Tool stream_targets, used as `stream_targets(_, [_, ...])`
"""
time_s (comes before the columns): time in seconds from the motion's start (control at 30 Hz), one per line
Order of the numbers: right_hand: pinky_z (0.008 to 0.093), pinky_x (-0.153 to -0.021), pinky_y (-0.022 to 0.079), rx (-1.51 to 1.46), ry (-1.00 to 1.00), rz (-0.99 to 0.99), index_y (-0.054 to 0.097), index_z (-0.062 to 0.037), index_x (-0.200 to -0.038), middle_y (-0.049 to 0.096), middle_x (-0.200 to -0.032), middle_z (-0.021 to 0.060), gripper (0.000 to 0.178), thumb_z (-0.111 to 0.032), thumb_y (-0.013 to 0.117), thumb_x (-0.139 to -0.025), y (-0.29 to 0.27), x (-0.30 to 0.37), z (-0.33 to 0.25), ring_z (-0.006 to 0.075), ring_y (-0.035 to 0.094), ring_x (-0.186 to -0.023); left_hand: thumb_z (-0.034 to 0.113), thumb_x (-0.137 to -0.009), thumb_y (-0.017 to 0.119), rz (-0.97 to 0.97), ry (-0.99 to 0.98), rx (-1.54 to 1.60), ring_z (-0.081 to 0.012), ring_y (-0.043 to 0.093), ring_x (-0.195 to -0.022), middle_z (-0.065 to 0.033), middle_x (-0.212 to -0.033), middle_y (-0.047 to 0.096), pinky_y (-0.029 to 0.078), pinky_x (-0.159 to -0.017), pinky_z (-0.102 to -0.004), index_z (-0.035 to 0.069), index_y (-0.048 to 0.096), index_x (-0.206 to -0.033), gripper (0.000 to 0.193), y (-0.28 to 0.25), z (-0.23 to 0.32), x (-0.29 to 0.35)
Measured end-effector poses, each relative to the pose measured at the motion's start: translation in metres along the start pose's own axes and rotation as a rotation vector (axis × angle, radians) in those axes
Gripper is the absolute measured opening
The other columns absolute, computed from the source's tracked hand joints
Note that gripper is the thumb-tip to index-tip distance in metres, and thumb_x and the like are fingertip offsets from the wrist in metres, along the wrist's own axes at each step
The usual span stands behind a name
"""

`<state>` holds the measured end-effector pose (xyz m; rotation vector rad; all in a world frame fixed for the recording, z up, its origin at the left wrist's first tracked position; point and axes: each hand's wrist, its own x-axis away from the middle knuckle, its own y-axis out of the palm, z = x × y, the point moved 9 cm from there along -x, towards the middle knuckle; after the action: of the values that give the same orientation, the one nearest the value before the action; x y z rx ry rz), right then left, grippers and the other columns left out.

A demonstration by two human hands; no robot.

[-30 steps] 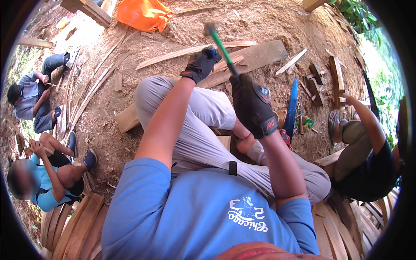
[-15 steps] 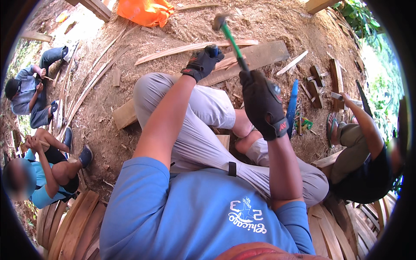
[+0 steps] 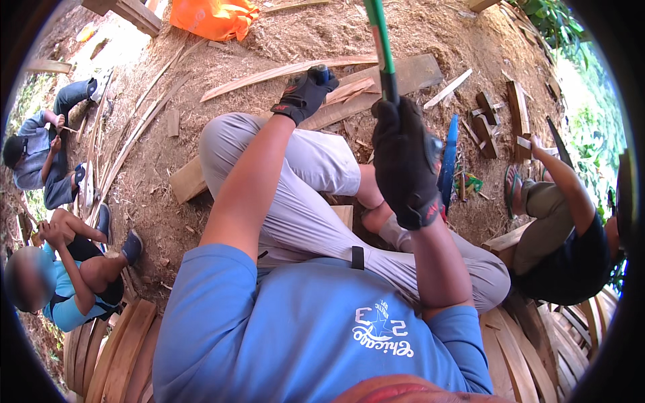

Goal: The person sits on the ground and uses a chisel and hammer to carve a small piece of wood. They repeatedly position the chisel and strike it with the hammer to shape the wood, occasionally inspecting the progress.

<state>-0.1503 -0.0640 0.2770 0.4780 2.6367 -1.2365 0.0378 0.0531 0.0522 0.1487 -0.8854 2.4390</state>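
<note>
My right hand (image 3: 406, 161), in a black glove, is wrapped round the dark grip of a hammer (image 3: 381, 43) with a green shaft. The shaft is raised and its head lies beyond the upper edge. My left hand (image 3: 302, 95), gloved too, is closed round a dark blue tool handle (image 3: 322, 72) whose end sticks out above the fist. The tool's lower part is hidden. Just past that hand a wide plank (image 3: 420, 70) lies on the ground, with a pale split piece of wood (image 3: 349, 91) against it.
A long blue blade-shaped thing (image 3: 448, 161) stands right of my right hand. Wood strips (image 3: 144, 117) and an orange bag (image 3: 213, 17) lie farther off. Two people sit at left; another person (image 3: 561, 235) sits at right, a hand by an upright timber (image 3: 519, 117). Stacked boards (image 3: 127, 342) flank me.
My right hand has tilted the hammer up and back, so its head has left the picture. The left hand keeps its hold, and the whole view has shifted slightly.
</note>
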Motion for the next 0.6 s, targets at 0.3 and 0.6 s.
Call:
stream_targets(0.3, [0.0487,-0.064,0.048,-0.037,-0.021,-0.01,0.061,-0.0023,-0.103,0.062,-0.085,0.0185,0.014,-0.014,0.054,-0.106,-0.007,-0.01,-0.025,0.0394,0.063,-0.074,0.062,-0.094,0.063,-0.009,-0.05,-0.111,-0.0372,0.067,-0.117,-0.0156,-0.121,0.073,0.05,-0.1,-0.0479,0.013,0.067,-0.127,0.059,-0.006,-0.001,0.005])
stream_targets(0.6, [0.05,-0.061,0.048,-0.098,0.209,-0.1,0.061,-0.004,-0.103,0.062,-0.082,0.0183,0.017,-0.018,0.053,-0.107,0.001,-0.008,0.022,0.0387,0.065,-0.072,0.061,-0.094,0.061,0.018,-0.053,-0.168,-0.0411,0.066,-0.12,-0.0201,-0.127,0.071,0.05,-0.104,-0.0489,0.017,0.069,-0.131,0.058,0.003,-0.01,0.0])
